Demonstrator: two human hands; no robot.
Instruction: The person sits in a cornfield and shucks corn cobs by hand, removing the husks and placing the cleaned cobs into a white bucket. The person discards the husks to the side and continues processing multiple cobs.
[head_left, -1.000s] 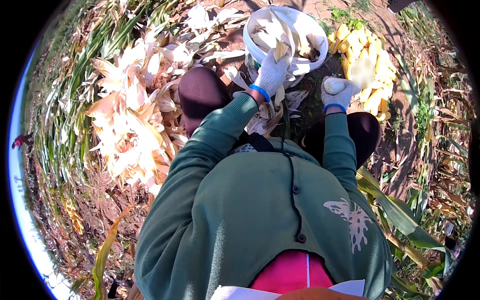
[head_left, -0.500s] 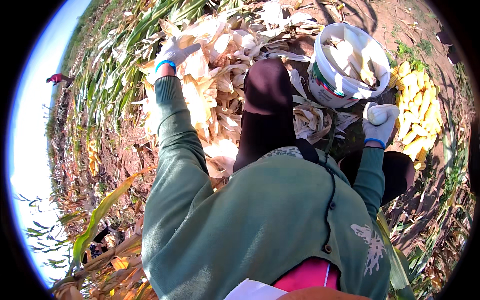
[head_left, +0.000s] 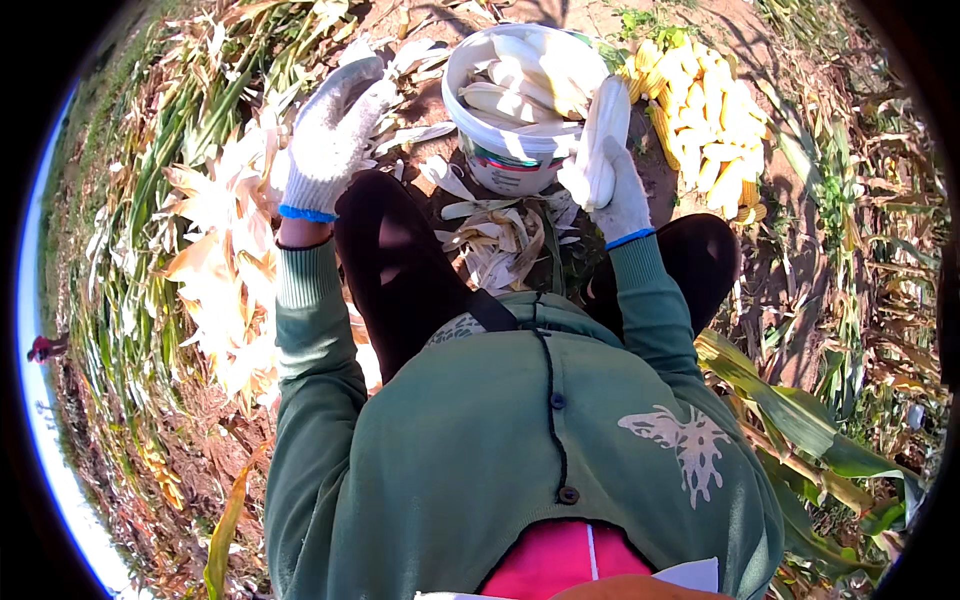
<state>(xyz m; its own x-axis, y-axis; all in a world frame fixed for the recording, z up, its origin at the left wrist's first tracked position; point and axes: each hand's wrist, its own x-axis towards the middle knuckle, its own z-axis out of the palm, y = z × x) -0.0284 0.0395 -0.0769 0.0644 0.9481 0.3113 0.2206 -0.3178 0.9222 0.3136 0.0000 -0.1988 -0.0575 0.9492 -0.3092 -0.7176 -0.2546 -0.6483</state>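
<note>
The right hand (head_left: 612,190) grips a pale corn cob (head_left: 606,135) at two o'clock beside the white bucket (head_left: 505,160). The left hand (head_left: 330,140), fingers loosely spread and empty, hovers at eleven. A steady wrist should carry the cob cleanly over the rim.

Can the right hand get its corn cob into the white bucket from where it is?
Probably yes: the right hand holds the pale cob beside the white bucket, whose open top has nothing over it.
</note>
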